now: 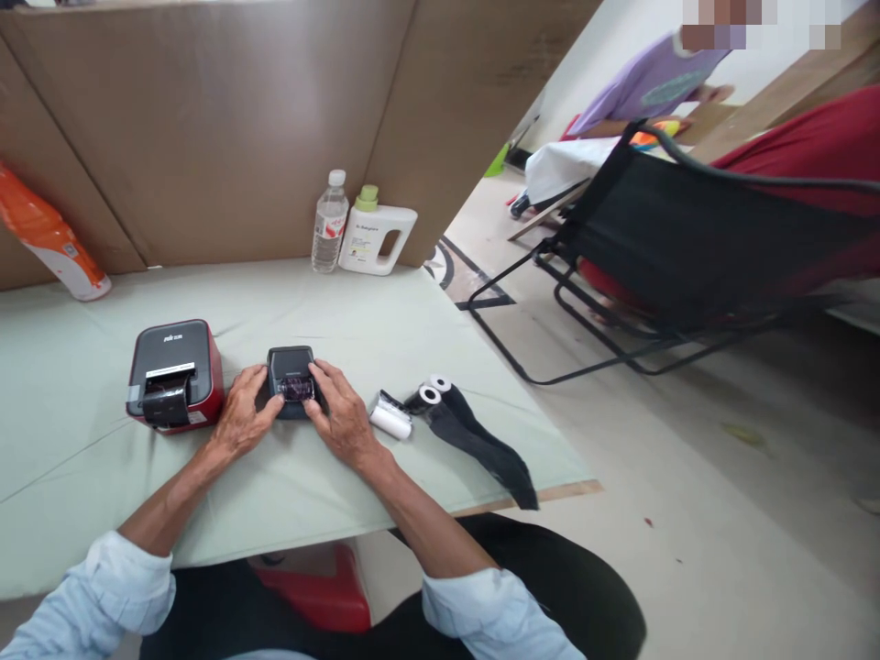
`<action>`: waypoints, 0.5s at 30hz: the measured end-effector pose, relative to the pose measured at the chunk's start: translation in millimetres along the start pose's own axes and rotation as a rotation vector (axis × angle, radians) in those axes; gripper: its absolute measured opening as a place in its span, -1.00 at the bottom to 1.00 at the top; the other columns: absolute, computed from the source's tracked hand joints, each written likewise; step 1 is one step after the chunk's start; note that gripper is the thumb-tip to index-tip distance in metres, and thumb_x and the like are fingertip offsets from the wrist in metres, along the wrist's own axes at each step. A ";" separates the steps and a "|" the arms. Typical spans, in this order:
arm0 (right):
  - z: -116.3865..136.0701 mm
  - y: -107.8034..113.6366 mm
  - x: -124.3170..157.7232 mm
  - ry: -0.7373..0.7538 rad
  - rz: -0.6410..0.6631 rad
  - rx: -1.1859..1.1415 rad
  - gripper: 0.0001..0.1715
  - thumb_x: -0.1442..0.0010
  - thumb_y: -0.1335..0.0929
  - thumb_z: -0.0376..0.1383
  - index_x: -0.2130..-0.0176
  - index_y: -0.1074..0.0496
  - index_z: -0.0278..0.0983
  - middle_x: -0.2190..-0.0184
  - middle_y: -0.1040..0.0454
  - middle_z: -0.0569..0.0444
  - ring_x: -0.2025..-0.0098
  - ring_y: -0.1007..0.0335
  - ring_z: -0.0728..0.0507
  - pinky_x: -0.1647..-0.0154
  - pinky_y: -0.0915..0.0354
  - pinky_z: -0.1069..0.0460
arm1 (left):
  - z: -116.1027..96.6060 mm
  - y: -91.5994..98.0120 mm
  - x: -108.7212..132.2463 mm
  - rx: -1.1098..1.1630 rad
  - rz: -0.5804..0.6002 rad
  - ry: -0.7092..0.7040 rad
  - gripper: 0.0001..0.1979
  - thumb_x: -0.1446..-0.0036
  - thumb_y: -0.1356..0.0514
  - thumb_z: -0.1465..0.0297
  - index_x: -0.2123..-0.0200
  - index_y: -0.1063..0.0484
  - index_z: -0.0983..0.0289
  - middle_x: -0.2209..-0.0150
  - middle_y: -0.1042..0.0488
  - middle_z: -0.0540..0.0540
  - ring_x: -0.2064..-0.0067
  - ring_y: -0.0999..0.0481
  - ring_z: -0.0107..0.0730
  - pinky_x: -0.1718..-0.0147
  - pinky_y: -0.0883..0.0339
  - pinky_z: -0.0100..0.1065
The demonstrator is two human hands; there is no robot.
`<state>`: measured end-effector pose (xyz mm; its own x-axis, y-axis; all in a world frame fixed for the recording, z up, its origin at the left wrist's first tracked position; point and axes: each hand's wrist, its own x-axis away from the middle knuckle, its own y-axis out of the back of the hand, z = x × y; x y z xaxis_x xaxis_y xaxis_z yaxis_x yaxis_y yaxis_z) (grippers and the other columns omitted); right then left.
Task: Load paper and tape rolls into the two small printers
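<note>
A small black handheld printer (291, 359) rests on the cloth-covered table (289, 486), with a dark, shiny patch at its lower front. My left hand (239, 414) closes on its left side, thumb at the front corner. Along the opposite side curl the fingers of my right hand (342, 420), its thumb near the lower edge. Left of my hands stands a larger red and black label printer (173, 353) with a black strip coming out of its top. To the right lie a white roll (391, 421) and two rolls of black ribbon (467, 435), whose tails trail towards the table edge.
Against a cardboard partition (226, 128) stand a clear water bottle (330, 225) and a white jug (377, 240) with a green cap. An orange and white bottle (59, 243) leans at the left. Beyond the table are a black folding chair (660, 238) and another person (639, 82).
</note>
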<state>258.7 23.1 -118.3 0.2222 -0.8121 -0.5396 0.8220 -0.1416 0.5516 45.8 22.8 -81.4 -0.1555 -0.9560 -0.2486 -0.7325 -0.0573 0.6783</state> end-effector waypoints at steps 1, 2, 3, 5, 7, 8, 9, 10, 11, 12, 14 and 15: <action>-0.1 -0.3 -0.5 -0.007 0.005 -0.001 -0.33 -0.39 -0.29 -0.27 -0.42 -0.22 -0.23 -0.35 -0.32 -0.23 -0.40 -0.26 -0.33 -0.42 -0.29 -0.33 | -0.4 1.3 -1.1 0.002 0.007 0.004 -0.48 -0.23 -0.19 0.25 -0.21 -0.46 0.36 -0.24 -0.46 0.35 -0.29 -0.45 0.05 -0.35 -0.29 0.04; -0.3 -0.7 -1.1 -0.014 0.010 -0.003 -0.32 -0.38 -0.29 -0.27 -0.43 -0.21 -0.25 -0.35 -0.32 -0.24 -0.40 -0.25 -0.33 -0.42 -0.28 -0.32 | -0.6 2.7 -2.4 0.007 0.012 0.009 -0.49 -0.24 -0.17 0.26 -0.20 -0.47 0.37 -0.24 -0.46 0.36 -0.29 -0.45 0.04 -0.35 -0.29 0.04; -0.7 -1.2 -1.7 -0.021 0.014 -0.005 -0.31 -0.39 -0.28 -0.26 -0.43 -0.21 -0.28 -0.35 -0.32 -0.25 -0.41 -0.25 -0.33 -0.43 -0.27 -0.31 | -0.3 4.1 -3.8 0.014 0.014 0.014 -0.51 -0.26 -0.14 0.28 -0.19 -0.48 0.38 -0.23 -0.47 0.35 -0.29 -0.45 0.02 -0.35 -0.28 0.03; -1.7 -2.3 -2.9 -0.034 0.020 -0.007 -0.31 -0.39 -0.27 -0.25 -0.43 -0.19 -0.33 -0.35 -0.32 -0.28 -0.41 -0.25 -0.33 -0.44 -0.26 -0.31 | 1.1 6.1 -7.3 0.023 0.013 0.020 -0.55 -0.28 -0.08 0.34 -0.16 -0.50 0.37 -0.21 -0.49 0.33 -0.27 -0.47 -0.02 -0.35 -0.29 0.01; -2.7 -3.4 -4.2 -0.050 0.025 -0.011 -0.29 -0.40 -0.27 -0.23 -0.44 -0.17 -0.34 -0.35 -0.32 -0.29 -0.41 -0.25 -0.34 -0.45 -0.25 -0.32 | 3.3 6.4 -10.6 0.013 0.007 0.010 -0.57 -0.27 -0.04 0.41 -0.12 -0.53 0.35 -0.17 -0.53 0.31 -0.23 -0.51 -0.05 -0.33 -0.32 -0.01; -3.0 -3.8 -4.9 -0.058 0.029 -0.014 -0.28 -0.40 -0.27 -0.23 -0.45 -0.17 -0.35 -0.36 -0.32 -0.30 -0.41 -0.25 -0.35 -0.45 -0.24 -0.32 | 4.5 5.8 -11.9 -0.006 -0.003 0.001 -0.57 -0.26 -0.04 0.44 -0.11 -0.54 0.34 -0.14 -0.54 0.29 -0.20 -0.52 -0.05 -0.31 -0.34 0.00; -3.3 -4.0 -5.5 -0.064 0.033 -0.019 -0.28 -0.40 -0.27 -0.22 -0.45 -0.16 -0.35 -0.36 -0.32 -0.30 -0.41 -0.25 -0.35 -0.45 -0.25 -0.32 | 5.6 4.7 -12.8 -0.034 -0.019 -0.010 -0.57 -0.24 -0.04 0.47 -0.10 -0.54 0.32 -0.12 -0.56 0.28 -0.18 -0.53 -0.06 -0.30 -0.35 0.01; -3.6 -4.2 -6.0 -0.068 0.038 -0.024 -0.27 -0.40 -0.27 -0.22 -0.45 -0.16 -0.35 -0.36 -0.32 -0.30 -0.41 -0.26 -0.35 -0.45 -0.25 -0.32 | 6.7 3.3 -13.3 -0.069 -0.043 -0.021 -0.56 -0.23 -0.04 0.50 -0.09 -0.55 0.31 -0.10 -0.56 0.27 -0.17 -0.53 -0.05 -0.30 -0.34 0.02; -3.8 -4.3 -6.5 -0.070 0.041 -0.030 -0.27 -0.39 -0.27 -0.22 -0.45 -0.16 -0.35 -0.36 -0.32 -0.30 -0.40 -0.26 -0.35 -0.45 -0.25 -0.32 | 7.7 1.7 -13.5 -0.108 -0.072 -0.031 -0.56 -0.21 -0.04 0.52 -0.09 -0.55 0.30 -0.09 -0.56 0.27 -0.17 -0.52 -0.04 -0.30 -0.34 0.04; -3.9 -4.3 -7.0 -0.072 0.042 -0.035 -0.27 -0.39 -0.27 -0.22 -0.45 -0.16 -0.34 -0.36 -0.32 -0.29 -0.40 -0.26 -0.35 -0.45 -0.25 -0.32 | 8.5 0.2 -13.4 -0.148 -0.102 -0.038 -0.55 -0.20 -0.04 0.53 -0.08 -0.56 0.29 -0.10 -0.56 0.27 -0.18 -0.51 -0.03 -0.31 -0.32 0.06; -4.3 -4.5 -7.7 -0.075 0.042 -0.042 -0.27 -0.39 -0.28 -0.22 -0.45 -0.16 -0.32 -0.35 -0.33 -0.27 -0.40 -0.27 -0.34 -0.45 -0.25 -0.31 | 9.4 -1.7 -12.9 -0.223 -0.140 -0.043 -0.54 -0.17 -0.06 0.54 -0.09 -0.56 0.28 -0.14 -0.52 0.29 -0.21 -0.47 0.01 -0.33 -0.27 0.11; -4.5 -4.6 -8.0 -0.078 0.040 -0.047 -0.27 -0.39 -0.28 -0.22 -0.45 -0.16 -0.31 -0.35 -0.33 -0.26 -0.40 -0.27 -0.34 -0.45 -0.25 -0.30 | 9.4 -1.9 -12.7 -0.257 -0.147 -0.039 -0.53 -0.16 -0.07 0.54 -0.09 -0.56 0.28 -0.16 -0.50 0.30 -0.23 -0.44 0.03 -0.34 -0.25 0.14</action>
<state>255.5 32.8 -119.3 0.2155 -0.8583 -0.4657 0.8371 -0.0832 0.5407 42.9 37.7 -86.0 -0.0894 -0.9206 -0.3802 -0.5582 -0.2698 0.7846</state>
